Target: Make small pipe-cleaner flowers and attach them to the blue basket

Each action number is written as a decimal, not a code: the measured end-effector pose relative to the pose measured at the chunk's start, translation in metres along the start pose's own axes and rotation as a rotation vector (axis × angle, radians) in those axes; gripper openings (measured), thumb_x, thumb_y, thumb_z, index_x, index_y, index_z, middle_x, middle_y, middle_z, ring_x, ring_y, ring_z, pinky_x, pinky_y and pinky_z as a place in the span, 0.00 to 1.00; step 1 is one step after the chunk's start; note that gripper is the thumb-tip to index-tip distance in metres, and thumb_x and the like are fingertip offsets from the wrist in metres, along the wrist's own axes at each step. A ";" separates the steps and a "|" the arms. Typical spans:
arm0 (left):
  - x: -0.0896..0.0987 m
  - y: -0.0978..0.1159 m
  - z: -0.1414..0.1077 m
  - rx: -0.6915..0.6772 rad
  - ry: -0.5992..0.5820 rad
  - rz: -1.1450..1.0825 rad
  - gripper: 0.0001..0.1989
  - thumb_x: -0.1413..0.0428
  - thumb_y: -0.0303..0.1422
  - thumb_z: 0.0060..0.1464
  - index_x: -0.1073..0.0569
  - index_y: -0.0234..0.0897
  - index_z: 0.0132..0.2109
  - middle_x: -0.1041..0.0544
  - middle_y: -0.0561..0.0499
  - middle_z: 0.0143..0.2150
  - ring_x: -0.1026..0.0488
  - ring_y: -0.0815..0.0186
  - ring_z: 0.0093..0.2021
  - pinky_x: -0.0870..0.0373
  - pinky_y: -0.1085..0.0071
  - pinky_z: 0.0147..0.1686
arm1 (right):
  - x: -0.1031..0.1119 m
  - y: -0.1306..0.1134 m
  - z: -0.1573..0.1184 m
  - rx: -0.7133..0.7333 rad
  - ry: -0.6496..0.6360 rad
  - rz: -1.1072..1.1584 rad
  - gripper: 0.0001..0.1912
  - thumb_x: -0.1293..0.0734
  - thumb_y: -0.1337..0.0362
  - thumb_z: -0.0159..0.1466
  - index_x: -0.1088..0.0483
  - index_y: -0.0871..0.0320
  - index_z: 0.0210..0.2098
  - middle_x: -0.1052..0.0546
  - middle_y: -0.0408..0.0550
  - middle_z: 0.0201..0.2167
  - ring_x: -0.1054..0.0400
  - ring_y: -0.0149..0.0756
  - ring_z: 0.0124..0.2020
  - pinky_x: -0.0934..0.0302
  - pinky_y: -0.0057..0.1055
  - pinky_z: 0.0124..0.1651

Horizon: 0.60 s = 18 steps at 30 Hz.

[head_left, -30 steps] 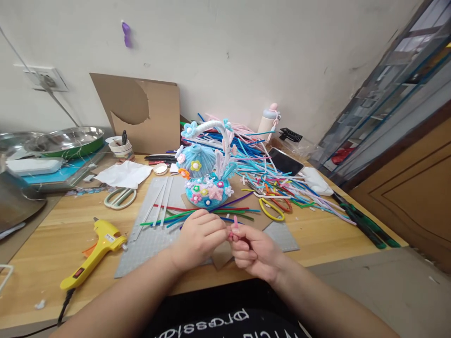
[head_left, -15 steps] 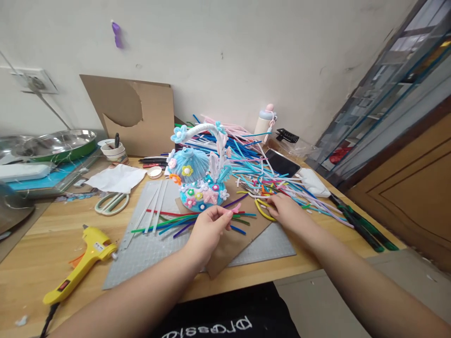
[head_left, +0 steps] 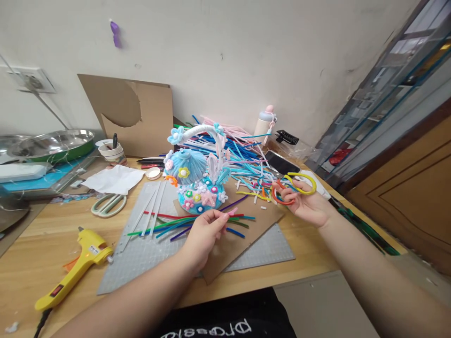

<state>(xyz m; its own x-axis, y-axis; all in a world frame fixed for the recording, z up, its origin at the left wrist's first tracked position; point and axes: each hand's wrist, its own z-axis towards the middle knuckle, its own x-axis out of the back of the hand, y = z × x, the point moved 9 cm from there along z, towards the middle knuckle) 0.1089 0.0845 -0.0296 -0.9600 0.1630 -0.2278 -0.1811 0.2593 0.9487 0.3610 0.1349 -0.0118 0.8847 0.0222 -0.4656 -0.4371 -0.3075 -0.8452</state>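
My left hand (head_left: 208,231) is closed in a pinch on a short piece of pink pipe cleaner (head_left: 232,211), above several coloured pipe cleaners (head_left: 183,220). In my right hand (head_left: 308,206) are scissors with yellow and orange-red loop handles (head_left: 303,182), lifted off the table at the right; their blades are hard to make out. Behind my left hand stands a blue fuzzy basket (head_left: 192,169) with a white arched handle, flowers and a pink star. Under the loose pipe cleaners lie a brown cardboard sheet (head_left: 260,220) and a grey cutting mat (head_left: 271,251).
A yellow glue gun (head_left: 75,263), green-handled scissors (head_left: 109,205) and a white tissue (head_left: 114,178) lie at the left. Behind the basket spreads a heap of pipe cleaners (head_left: 243,145). A phone (head_left: 282,163) and a bottle (head_left: 265,123) are at the back right.
My right hand has picked up the scissors from among the pipe cleaners and moved right, turning palm upward. My left hand stays almost in place with the pink piece.
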 end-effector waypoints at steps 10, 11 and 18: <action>-0.021 0.018 -0.016 0.065 -0.157 -0.374 0.14 0.36 0.37 0.46 0.31 0.34 0.28 0.31 0.56 0.25 0.37 0.76 0.23 0.44 0.79 0.24 | -0.076 0.074 -0.076 0.217 -0.236 -0.261 0.28 0.31 0.39 0.49 0.36 0.53 0.37 0.36 0.45 0.32 0.42 0.34 0.28 0.43 0.28 0.24; -0.024 0.020 -0.019 0.084 -0.169 -0.428 0.14 0.36 0.38 0.46 0.32 0.34 0.28 0.31 0.56 0.25 0.36 0.77 0.22 0.43 0.79 0.24 | -0.074 0.076 -0.081 0.241 -0.175 -0.426 0.27 0.30 0.42 0.50 0.37 0.52 0.40 0.36 0.46 0.33 0.41 0.35 0.30 0.41 0.30 0.27; -0.016 0.038 -0.022 -0.159 -0.032 -0.329 0.13 0.40 0.39 0.51 0.32 0.35 0.29 0.27 0.54 0.28 0.31 0.73 0.27 0.36 0.78 0.27 | -0.083 0.076 -0.092 0.216 -0.028 -1.224 0.15 0.32 0.55 0.56 0.41 0.55 0.29 0.36 0.41 0.26 0.45 0.33 0.27 0.49 0.29 0.29</action>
<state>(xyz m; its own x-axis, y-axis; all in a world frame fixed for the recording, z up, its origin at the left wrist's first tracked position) 0.1126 0.0708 0.0150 -0.8379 0.1256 -0.5312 -0.5129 0.1520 0.8449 0.2687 0.0221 -0.0134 0.7267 0.2048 0.6557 0.6525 0.0925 -0.7521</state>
